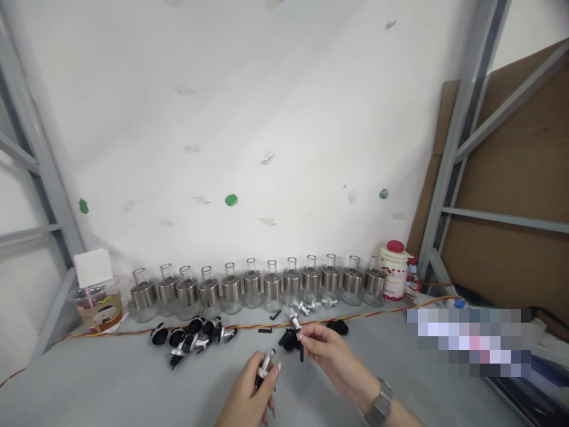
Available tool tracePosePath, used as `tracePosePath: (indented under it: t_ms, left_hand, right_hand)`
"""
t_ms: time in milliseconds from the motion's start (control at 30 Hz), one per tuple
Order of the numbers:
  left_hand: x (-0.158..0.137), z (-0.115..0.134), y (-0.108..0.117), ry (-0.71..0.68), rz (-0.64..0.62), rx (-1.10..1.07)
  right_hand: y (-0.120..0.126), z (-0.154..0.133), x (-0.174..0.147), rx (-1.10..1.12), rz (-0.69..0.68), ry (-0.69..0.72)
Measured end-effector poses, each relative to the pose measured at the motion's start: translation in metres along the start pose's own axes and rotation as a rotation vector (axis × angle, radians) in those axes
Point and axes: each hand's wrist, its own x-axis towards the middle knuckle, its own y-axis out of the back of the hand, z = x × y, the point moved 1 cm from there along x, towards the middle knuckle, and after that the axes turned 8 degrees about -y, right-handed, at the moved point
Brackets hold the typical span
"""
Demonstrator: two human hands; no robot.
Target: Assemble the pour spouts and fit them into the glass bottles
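The left hand (253,385) is curled around a silver-and-black pourer (265,365), its thumb along one side and the silver end standing up past the fingers. The right hand (326,353) reaches in from the other side, thumb and fingertip drawn into a narrow pinch; it seems to hold the upper end of a thin black strip (301,354), though the dark parts behind blur the edge. A grey watch (381,406) sits on the right wrist.

Just beyond the right fingertips is a small cluster of black caps (290,341), and past it lie loose silver spouts (304,307). More dark pieces (338,327) rest just behind the right hand. Between the two hands and farther out, two short black sticks (265,330) lie on the grey table (204,394). To the left of the left hand is a larger pile of black-and-silver stoppers (191,343).

Beyond both hands, a red-and-yellow cord (377,313) runs across the tabletop, and behind it twelve glass bottles with metal bands (232,290) stand upright in a row along the wall, well apart from the fingers.
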Motion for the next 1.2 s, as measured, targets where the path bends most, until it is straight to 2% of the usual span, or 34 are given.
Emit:
tracePosePath:
  t_ms: [100, 233, 367, 500, 767, 933, 1200]
  left_hand:
    - [-0.002, 0.003, 0.000, -0.075, 0.031, -0.009]
    - [-0.006, 0.014, 0.003, -0.073, -0.064, 0.027]
    - [-0.014, 0.030, 0.006, -0.213, -0.052, 0.101]
    - [-0.018, 0.038, 0.007, -0.302, -0.125, 0.133]
    - [-0.019, 0.035, 0.006, -0.275, -0.169, 0.182]
    - [-0.019, 0.034, 0.006, -0.308, -0.180, 0.181]
    - [-0.021, 0.038, 0.005, -0.276, -0.200, 0.169]
  right_hand:
    - [-0.004, 0.002, -0.003, 0.043, 0.037, 0.007]
    - [-0.019, -0.002, -0.015, 0.138, -0.008, -0.056]
    - [-0.029, -0.002, -0.023, 0.105, -0.051, -0.047]
    - [-0.029, 0.005, -0.023, 0.024, -0.116, 0.004]
    - [-0.023, 0.013, -0.017, -0.186, -0.110, 0.151]
    - [-0.023, 0.014, -0.018, -0.240, -0.078, 0.161]
    - [-0.024, 0.014, -0.020, -0.209, -0.161, 0.166]
